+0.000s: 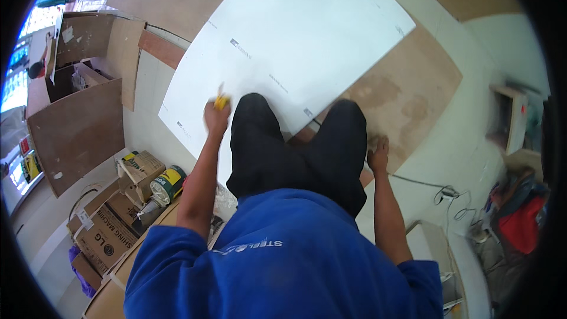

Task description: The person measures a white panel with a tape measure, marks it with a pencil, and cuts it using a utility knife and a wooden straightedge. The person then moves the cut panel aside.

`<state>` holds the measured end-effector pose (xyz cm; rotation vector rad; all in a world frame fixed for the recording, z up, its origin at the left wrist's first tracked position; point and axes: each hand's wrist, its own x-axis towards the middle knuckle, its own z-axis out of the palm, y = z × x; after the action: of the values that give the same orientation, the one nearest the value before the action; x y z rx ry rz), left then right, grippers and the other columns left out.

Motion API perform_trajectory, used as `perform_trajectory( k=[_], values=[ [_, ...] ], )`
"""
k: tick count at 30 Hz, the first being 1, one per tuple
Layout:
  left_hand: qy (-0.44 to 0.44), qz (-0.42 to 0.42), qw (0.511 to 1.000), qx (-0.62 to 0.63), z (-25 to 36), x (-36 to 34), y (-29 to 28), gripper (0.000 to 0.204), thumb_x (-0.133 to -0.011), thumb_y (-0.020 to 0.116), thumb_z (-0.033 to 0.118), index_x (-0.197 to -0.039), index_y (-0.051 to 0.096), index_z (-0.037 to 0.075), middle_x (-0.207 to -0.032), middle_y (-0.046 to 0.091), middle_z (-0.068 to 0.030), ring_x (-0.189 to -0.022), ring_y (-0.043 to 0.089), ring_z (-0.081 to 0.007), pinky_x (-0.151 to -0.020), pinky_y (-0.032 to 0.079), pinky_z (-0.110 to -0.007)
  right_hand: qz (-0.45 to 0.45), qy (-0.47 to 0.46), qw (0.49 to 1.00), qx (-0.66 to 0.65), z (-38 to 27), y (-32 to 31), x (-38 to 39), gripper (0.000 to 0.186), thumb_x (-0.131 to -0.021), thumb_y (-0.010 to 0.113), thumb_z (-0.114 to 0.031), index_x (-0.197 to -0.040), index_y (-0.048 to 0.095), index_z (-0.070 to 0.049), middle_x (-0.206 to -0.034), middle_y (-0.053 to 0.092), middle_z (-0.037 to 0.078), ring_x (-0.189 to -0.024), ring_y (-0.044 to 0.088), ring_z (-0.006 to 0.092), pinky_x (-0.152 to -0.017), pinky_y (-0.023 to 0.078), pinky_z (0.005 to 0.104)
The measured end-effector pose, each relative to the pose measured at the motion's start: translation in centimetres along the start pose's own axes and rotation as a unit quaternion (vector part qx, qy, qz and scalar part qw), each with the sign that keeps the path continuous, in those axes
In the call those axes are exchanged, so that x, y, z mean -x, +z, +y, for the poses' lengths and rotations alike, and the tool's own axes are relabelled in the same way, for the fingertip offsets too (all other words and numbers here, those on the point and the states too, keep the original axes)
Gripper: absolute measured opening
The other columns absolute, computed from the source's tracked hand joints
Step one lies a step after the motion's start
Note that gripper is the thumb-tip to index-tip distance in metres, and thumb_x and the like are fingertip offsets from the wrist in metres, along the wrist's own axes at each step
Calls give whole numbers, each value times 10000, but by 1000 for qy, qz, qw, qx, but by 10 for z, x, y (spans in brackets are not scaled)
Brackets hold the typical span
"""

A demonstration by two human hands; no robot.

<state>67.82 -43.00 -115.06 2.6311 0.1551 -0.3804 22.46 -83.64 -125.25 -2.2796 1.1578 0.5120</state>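
Blue short-sleeved shirt [283, 272] and dark trousers [301, 171] of the worker, nearest the viewer, the knees bent toward a large white rectangular sheet [283, 35] with small printed marks. Said sheet lies flat ahead, reaching from between the knees to the far side and overlapping a brown, darkly blotched board [407, 94] at right. Left hand [217, 117]: fingers curled closed around a small yellow hand tool [221, 102], its tip blurred, above the left part of the sheet. Right hand [380, 155]: lowered beside the right knee at the near edge of the brown board, fingers bent downward; whether they grip anything cannot be told. Near left, a brown cardboard carton [109, 230] and a green-and-yellow cylindrical tub [168, 183]; near right, bright red cloth [520, 224].
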Motion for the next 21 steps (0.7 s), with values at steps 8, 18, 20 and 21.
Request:
perform_trajectory(
  k=[8, 18, 20, 21],
  values=[
    [-165, -258, 918, -253, -232, 219, -69, 322, -826, 683, 211, -1048, 750, -13, -1061, 745, -218, -1032, 723, -338, -859, 552, -432, -103, 23, 994, 16, -4, 18, 2, 942, -920, 696, -161, -1647, 100, -224, -1715, -79, 199, -1560, 131, 463, -1144, 377, 625],
    [-101, -332, 921, -177, -382, 334, 71, 313, -727, 750, 231, -967, 785, 32, -954, 746, -227, -896, 732, -369, -762, 566, -463, -78, -174, 979, 67, 52, 45, -54, 808, -956, 552, -538, -1589, 349, -78, -1651, 245, 274, -1516, 27, 579, -1215, 41, 688],
    [-148, -371, 896, -194, -386, 356, 89, 293, -718, 749, 193, -974, 794, 58, -990, 751, -211, -932, 734, -369, -777, 581, -457, -70, -138, 988, 18, 54, 33, -42, 802, -959, 549, -538, -1585, 355, -76, -1642, 258, 269, -1507, 47, 569, -1208, 57, 680],
    [-160, -333, 914, -166, -384, 370, 94, 310, -731, 721, 189, -1011, 778, 69, -1018, 747, -215, -957, 725, -387, -815, 570, -462, -67, -128, 990, 9, 53, 26, -33, 799, -960, 548, -538, -1582, 358, -75, -1637, 264, 267, -1502, 57, 564, -1205, 64, 675]
  ],
)
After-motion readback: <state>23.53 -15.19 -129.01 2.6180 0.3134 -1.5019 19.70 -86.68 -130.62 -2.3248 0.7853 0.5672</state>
